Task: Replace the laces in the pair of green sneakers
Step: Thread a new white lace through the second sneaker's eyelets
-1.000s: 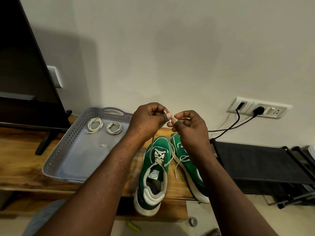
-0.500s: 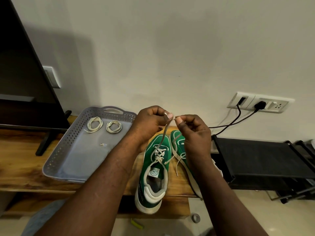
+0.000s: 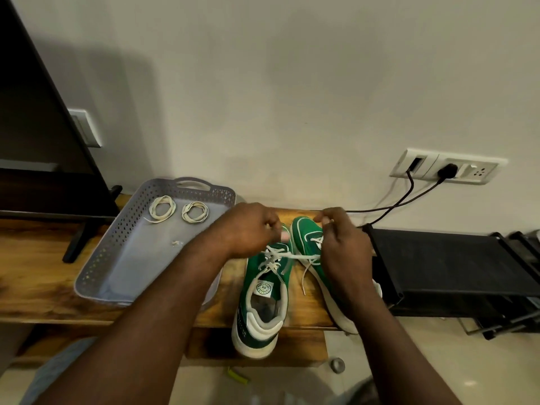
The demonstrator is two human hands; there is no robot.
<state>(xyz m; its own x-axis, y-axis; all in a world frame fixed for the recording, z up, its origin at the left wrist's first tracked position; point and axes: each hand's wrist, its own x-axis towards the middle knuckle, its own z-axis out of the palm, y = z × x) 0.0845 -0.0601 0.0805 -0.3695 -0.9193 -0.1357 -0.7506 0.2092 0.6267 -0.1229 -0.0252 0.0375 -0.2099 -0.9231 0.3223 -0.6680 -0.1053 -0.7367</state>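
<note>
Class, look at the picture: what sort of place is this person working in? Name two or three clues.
Probably a room in a home, perhaps a living room: a television stands on a wooden table, a black shoe rack sits beside it, and a wall socket has cables plugged in.

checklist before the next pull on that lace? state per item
1. Left hand grips lace: ok, fingers curled on it.
2. Right hand grips lace: ok.
3. Lace taut between the hands, no snag visible: ok.
4. Left sneaker fully seated on table: not ok, heel overhangs the front edge.
5. Right sneaker eyelets free: cannot tell, right hand covers them.
6. Coiled laces ready in tray: ok.
</note>
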